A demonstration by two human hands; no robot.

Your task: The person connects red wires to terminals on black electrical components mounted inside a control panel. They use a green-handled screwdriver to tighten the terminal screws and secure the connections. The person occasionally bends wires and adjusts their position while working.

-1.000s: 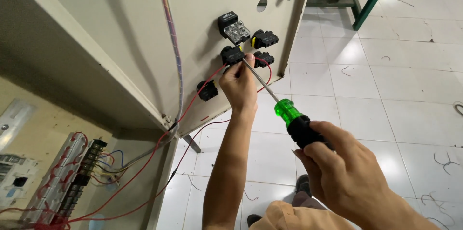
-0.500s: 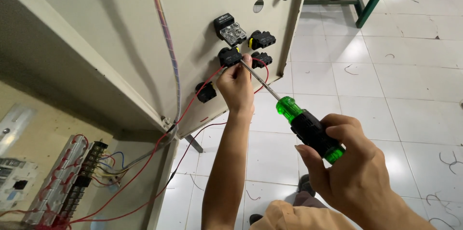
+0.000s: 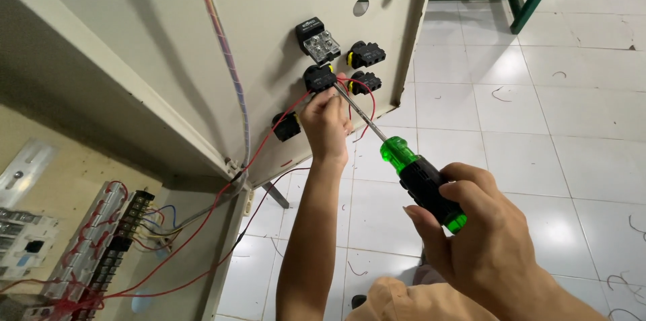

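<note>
The right hand [image 3: 494, 240] is closed in a firm grip around the black-and-green handle of a screwdriver [image 3: 420, 180], whose thin metal shaft runs up and away from the grip to a black contact block [image 3: 319, 77] mounted on the inside of an open cabinet door [image 3: 269, 18]. The tip meets that block just beside the fingers of the left hand [image 3: 324, 119], which is raised to the door with its fingertips pinched on a red wire [image 3: 296, 102] at the block's edge, so its grip is closed on the wire. Just past the screwdriver tip sit two more black blocks [image 3: 365, 55] with yellow marks, and above them a black part with a clear cover [image 3: 317, 40]. A further black block [image 3: 286, 126] sits on the door just beside the left wrist. Red wires trail from the left hand's grip down to a terminal strip [image 3: 101, 240] inside the cabinet. Below both hands lies a white tiled floor [image 3: 538, 112] strewn with wire scraps.
</note>
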